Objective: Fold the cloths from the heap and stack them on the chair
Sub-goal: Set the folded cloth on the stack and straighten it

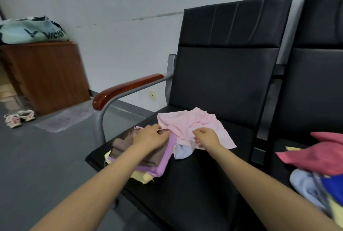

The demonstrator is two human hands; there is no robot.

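Both forearms cut off at 6 o'clock, left hand (151, 136) pinching pink cloth (193, 126) edge, right hand (207, 138) gripping its near edge, cloth on black chair (194, 184) seat, folded stack (146, 156) at 9 o'clock partly hidden by left arm, heap (319, 165) cropped at 3 o'clock.

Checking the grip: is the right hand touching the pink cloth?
Touching. The head view shows the right hand pinching the pink cloth's near edge.

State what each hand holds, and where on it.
Both hold the pink cloth: left hand pinches its left edge, right hand grips its near edge.
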